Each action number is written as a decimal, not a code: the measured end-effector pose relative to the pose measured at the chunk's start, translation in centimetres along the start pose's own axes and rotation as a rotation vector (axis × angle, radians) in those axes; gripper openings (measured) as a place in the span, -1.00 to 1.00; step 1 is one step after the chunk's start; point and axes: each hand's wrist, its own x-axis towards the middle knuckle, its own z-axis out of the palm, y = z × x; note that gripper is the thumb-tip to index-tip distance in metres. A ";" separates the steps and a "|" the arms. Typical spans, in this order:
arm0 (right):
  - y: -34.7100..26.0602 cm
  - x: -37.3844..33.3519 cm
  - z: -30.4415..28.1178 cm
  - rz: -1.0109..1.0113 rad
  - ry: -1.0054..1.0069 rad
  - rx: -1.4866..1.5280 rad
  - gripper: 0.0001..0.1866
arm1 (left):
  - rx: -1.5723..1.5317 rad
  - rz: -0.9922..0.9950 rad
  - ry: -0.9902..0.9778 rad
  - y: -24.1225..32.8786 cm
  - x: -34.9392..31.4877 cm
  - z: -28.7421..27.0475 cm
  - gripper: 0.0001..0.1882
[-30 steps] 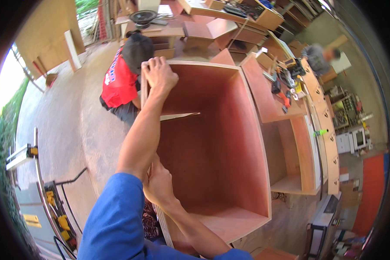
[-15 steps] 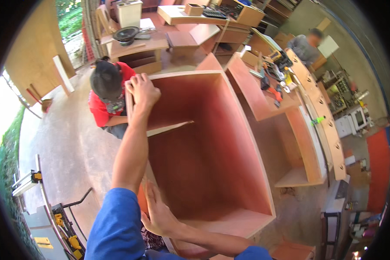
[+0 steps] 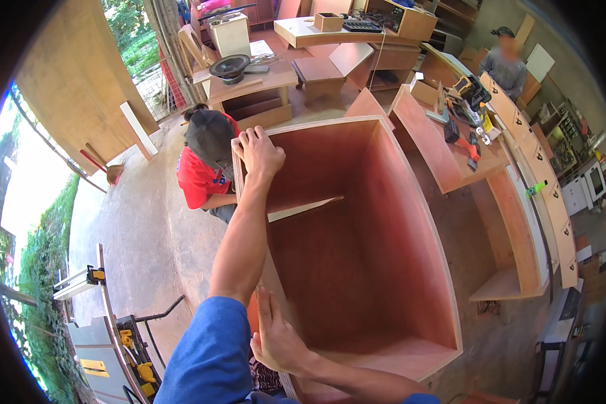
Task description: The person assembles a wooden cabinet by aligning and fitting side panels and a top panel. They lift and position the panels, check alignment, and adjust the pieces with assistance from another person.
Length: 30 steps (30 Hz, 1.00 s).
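**2 hands on the side wall of a big wooden cabinet**

Concrete floor (image 3: 141, 229) spreads out to the left of a crowded woodworking shop, with greenery showing through the opening beyond. At the middle stands a large open cabinet (image 3: 363, 269) of reddish plywood, its opening facing up toward the camera and a thin shelf board (image 3: 303, 207) set across its left inner side.

The left hand (image 3: 259, 153) reaches out on a bare forearm and lies over the far corner of the cabinet's left wall, fingers curled over the top edge and held close together. The right hand (image 3: 276, 340) sits much nearer the camera, its open palm laid flat against the same wall low down, fingers straight and side by side (the thumb side is hard to make out). A blue sleeve (image 3: 212, 357) covers the left upper arm.

Just beyond the left wall a person in a red shirt (image 3: 198, 182) and dark cap crouches on the floor, close to the left hand. To the right stands a workbench (image 3: 444, 155) strewn with power tools, and another person (image 3: 505, 67) stands at the far right. A yellow and grey saw (image 3: 108, 343) sits at the lower left.
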 end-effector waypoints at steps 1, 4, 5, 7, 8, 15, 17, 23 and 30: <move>0.0 0.0 0.0 0.000 -0.006 0.004 0.16 | 0.004 0.001 0.007 0.0 0.0 -0.1 -0.35; 0.0 0.1 -0.1 0.019 -0.026 0.002 0.18 | 0.012 -0.007 -0.004 0.3 -0.1 -0.3 -0.34; 0.0 0.1 -0.1 0.030 -0.032 -0.002 0.19 | 0.019 -0.008 -0.004 0.3 -0.1 -0.4 -0.34; 0.1 0.2 -0.1 -0.017 0.011 0.001 0.20 | 0.033 -0.007 -0.001 0.5 -0.2 -0.5 -0.32; 0.1 0.2 -0.1 -0.045 0.044 0.011 0.20 | 0.042 -0.007 0.002 0.5 -0.2 -0.5 -0.31; -0.1 0.2 -0.1 0.033 -0.039 0.029 0.18 | 0.060 -0.016 -0.041 0.2 -0.4 -0.6 -0.24; -0.1 0.2 -0.1 0.035 -0.046 0.025 0.17 | 0.068 -0.023 -0.059 0.3 -0.4 -0.7 -0.23; 0.2 0.2 0.1 0.044 -0.048 0.069 0.17 | 0.071 -0.046 -0.137 0.3 -0.1 -1.3 -0.20; 0.0 -0.1 0.0 0.119 -0.127 0.074 0.14 | 0.163 -0.014 -0.209 0.3 -0.7 -1.0 -0.04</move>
